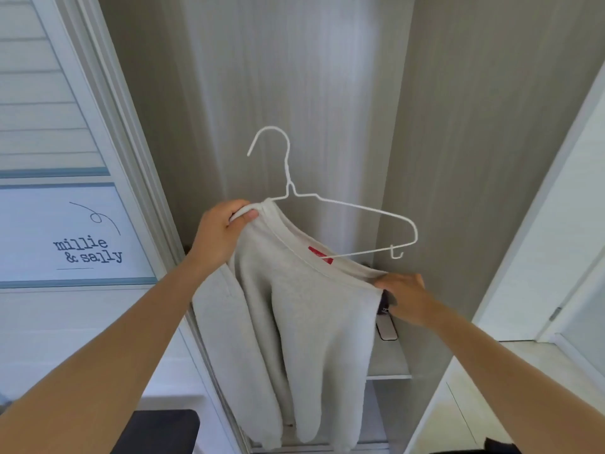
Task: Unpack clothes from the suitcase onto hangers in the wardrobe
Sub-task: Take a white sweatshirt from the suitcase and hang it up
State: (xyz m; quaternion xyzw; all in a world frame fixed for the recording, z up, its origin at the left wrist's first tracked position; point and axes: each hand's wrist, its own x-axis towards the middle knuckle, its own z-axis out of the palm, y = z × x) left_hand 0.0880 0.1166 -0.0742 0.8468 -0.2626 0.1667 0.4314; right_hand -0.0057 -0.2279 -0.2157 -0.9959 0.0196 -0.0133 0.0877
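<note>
- Fingers of the left hand curl round the left shoulder of the grey sweatshirt, apparently pinning the cloth to the wire inside so it cannot slip.
- Right hand pinches the right edge of the neckline and stretches it wide, likely to draw it over the bare arm of the white wire hanger.
- Red label shows inside the collar; sleeves dangle before the wardrobe and its shelf.
- Hook hangs free, not yet on any rail.

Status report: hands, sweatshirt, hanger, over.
Left hand grips sweatshirt collar. Right hand pinches its far edge. Hanger only partly inside the neck, hook free, unhung. Nothing in the way.
</note>
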